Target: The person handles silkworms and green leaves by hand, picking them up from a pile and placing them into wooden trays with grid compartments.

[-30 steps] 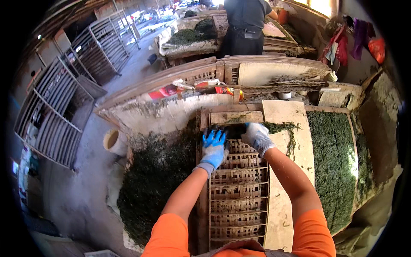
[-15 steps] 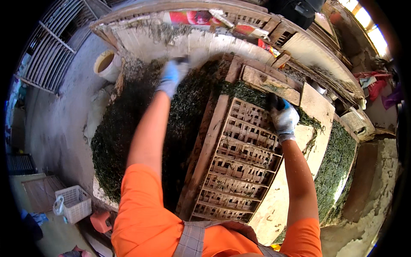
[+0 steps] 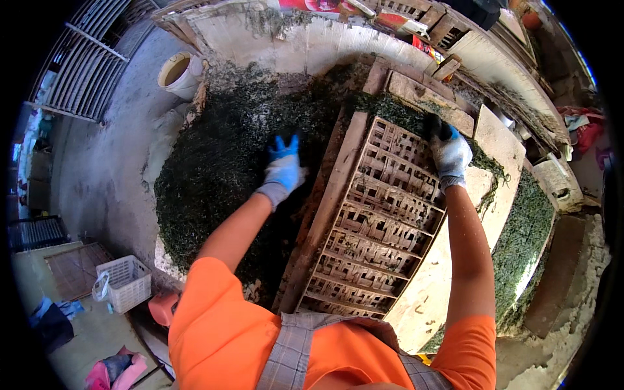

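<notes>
Left hand: fingers spread wide, nothing seen in them; over the pile of dark green strands. Can't tell if you touch it.
Right hand: fingers curled at the upper right of the lattice rack, by the green band. Can't tell if you pinch strands or just press; probably steadying that end.
Pile: left of the rack, beyond the long plank; likely there for your left arm's easy reach.
Green band: across the rack's top, against the pale block, which may act as a stop.
Pale board: along the rack's right, probably as flat support.
</notes>
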Motion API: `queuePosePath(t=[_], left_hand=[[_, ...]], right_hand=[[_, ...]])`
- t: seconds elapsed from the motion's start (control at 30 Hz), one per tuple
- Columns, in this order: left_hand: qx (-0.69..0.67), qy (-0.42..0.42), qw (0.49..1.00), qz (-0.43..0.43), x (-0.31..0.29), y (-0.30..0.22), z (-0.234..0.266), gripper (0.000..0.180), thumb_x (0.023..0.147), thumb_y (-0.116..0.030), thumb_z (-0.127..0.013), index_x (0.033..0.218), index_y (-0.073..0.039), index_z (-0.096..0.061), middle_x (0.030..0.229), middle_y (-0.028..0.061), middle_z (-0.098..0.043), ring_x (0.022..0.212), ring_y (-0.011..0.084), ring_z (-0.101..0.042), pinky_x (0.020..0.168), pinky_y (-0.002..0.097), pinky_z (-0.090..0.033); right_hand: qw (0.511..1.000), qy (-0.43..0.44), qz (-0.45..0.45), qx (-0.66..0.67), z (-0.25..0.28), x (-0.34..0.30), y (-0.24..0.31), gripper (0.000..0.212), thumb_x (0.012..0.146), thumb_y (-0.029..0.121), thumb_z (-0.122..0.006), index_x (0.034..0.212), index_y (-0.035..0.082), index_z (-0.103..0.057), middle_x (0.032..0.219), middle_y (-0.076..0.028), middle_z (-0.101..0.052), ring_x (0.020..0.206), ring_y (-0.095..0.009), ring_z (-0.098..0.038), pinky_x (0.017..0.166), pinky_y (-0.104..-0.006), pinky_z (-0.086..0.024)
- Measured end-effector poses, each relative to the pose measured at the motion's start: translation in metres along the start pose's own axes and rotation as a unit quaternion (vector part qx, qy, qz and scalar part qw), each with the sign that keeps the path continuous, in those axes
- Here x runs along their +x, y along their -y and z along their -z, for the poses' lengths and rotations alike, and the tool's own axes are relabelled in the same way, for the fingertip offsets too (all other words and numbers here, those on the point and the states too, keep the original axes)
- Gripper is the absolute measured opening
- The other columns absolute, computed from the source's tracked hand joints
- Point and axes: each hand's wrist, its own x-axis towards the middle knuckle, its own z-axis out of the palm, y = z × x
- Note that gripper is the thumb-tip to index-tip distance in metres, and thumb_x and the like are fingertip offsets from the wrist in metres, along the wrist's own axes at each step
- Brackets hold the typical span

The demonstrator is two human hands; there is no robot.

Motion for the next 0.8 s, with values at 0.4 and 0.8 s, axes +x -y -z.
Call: queuePosePath(t=[0.4, 0.8], left_hand=[[-0.320, -0.174, 0.919, -0.149, 0.105, 0.021, 0.003, 0.056, 0.083, -0.031, -0.068, 0.129, -0.003, -0.055, 0.124, 0.0228, -0.060, 0.115, 0.0354, -0.057, 0.097, 0.0403, -0.046], [0.241, -0.074, 0.964, -0.080, 0.091, 0.081, -0.100, 0.080, 0.079, -0.031, -0.070, 0.149, -0.035, -0.031, 0.148, 0.0181, -0.039, 0.132, 0.0392, -0.042, 0.104, 0.0496, -0.042]], right_hand=[[0.999, -0.023, 0.027, 0.003, -0.008, 0.002, -0.003, 0.048, 0.092, 0.058, -0.048, 0.099, 0.017, -0.072, 0.088, -0.017, -0.070, 0.085, -0.039, -0.066, 0.071, -0.0450, -0.052], [0.999, -0.002, 0.007, 0.031, 0.004, -0.004, 0.008, 0.043, 0.094, 0.052, -0.053, 0.097, 0.014, -0.072, 0.089, -0.017, -0.069, 0.087, -0.038, -0.065, 0.073, -0.0399, -0.052]])
